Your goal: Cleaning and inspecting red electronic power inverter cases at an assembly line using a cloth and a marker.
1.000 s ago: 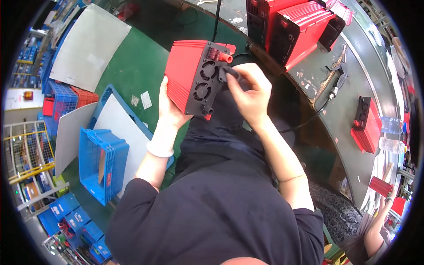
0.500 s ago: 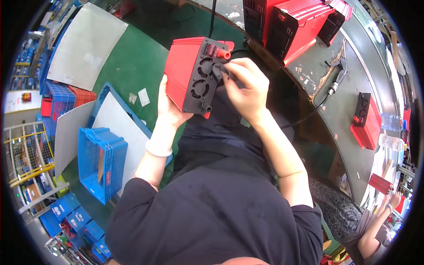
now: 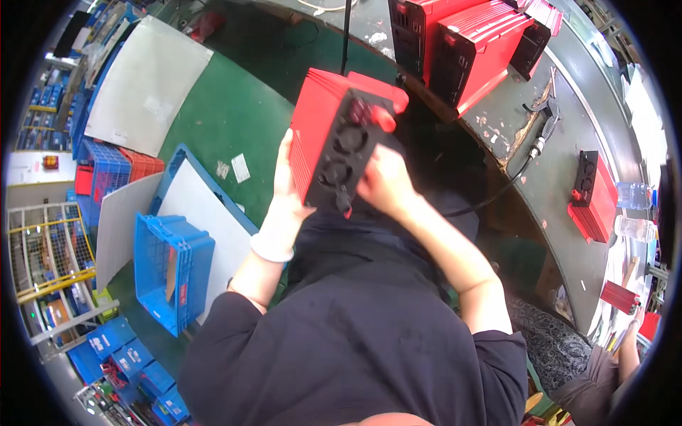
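A red power inverter (image 3: 316, 121) is raised in front of me, its black end panel (image 3: 346, 160) turned to the right and tilted. Two round fan openings show on the panel, with a red terminal sleeve (image 3: 383, 119) near the top and a dark terminal (image 3: 342, 197) at the bottom. My left hand (image 3: 286, 177) grips its left side from below, with a white band on the wrist. Beside the panel's lower right edge is my right hand (image 3: 387, 181), closed and slightly blurred. Its fingertips are partly hidden, and what they pinch cannot be made out.
Several red inverters (image 3: 483, 50) stand on the bench (image 3: 490, 124) at the far right; another inverter (image 3: 597, 195) lies near bottles (image 3: 634, 195). A cable with a connector (image 3: 538, 145) rests there. A blue crate (image 3: 177, 270) stands left. Another person's arm (image 3: 629, 348) shows right.
The inverter has tilted and shifted right and slightly down. My right hand has moved down from the panel's upper terminals to its lower right edge; the black piece it held there is out of sight.
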### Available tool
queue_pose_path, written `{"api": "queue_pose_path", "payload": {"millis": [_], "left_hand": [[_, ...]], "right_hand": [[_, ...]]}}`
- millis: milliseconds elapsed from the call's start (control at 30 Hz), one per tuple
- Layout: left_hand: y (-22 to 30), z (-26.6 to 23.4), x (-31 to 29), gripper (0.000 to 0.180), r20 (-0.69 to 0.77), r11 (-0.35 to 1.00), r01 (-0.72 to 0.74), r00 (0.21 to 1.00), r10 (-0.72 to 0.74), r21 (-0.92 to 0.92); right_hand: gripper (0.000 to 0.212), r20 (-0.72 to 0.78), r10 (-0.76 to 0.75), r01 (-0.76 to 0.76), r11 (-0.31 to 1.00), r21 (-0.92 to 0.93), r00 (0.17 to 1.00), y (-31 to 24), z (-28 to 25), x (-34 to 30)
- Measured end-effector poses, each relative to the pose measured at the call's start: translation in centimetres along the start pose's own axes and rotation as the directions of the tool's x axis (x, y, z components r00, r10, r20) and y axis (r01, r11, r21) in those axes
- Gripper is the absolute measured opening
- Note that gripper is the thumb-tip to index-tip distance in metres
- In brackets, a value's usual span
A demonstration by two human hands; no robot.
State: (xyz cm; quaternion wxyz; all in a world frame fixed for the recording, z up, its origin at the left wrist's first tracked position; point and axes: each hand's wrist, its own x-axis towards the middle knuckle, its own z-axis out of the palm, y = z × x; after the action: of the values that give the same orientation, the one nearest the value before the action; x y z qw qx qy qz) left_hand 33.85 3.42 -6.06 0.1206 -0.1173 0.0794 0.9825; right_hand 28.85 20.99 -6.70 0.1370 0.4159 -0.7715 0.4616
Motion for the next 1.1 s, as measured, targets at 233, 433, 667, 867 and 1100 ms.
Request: {"api": "queue_pose_path", "payload": {"millis": [233,433,667,867,1100], "left_hand": [[0.7,0.7,0.7,0.055,0.035,1.0,0.018,0.999,-0.019,0.014],[0.5,1.8,0.5,0.045,-0.038,0.995,0.03,0.999,-0.026,0.1],[-0.1,1.8,1.3,0.065,-0.066,0.986,-0.004,0.998,0.015,0.165],[0.2,2.4,0.9,0.067,-0.126,0.986,0.031,0.992,-0.01,0.164],[-0.3,2.8,0.0,0.064,-0.144,0.981,0.006,0.989,0.022,0.193]], "right_hand": [[0.012,0.085,0.688,-0.542,0.483,0.688,0.721,1.0,-3.2,-1.7],[0.015,0.1,0.693,-0.4,0.286,0.871,0.714,-1.5,-4.2,-0.2],[0.017,-0.051,0.621,-0.474,0.645,0.6,0.782,-2.7,-2.8,1.5],[0.019,-0.074,0.515,-0.348,0.671,0.655,0.854,-1.9,-2.3,1.4],[0.021,-0.001,0.489,-0.355,0.634,0.687,0.872,-1.6,-2.1,-0.2]]}}
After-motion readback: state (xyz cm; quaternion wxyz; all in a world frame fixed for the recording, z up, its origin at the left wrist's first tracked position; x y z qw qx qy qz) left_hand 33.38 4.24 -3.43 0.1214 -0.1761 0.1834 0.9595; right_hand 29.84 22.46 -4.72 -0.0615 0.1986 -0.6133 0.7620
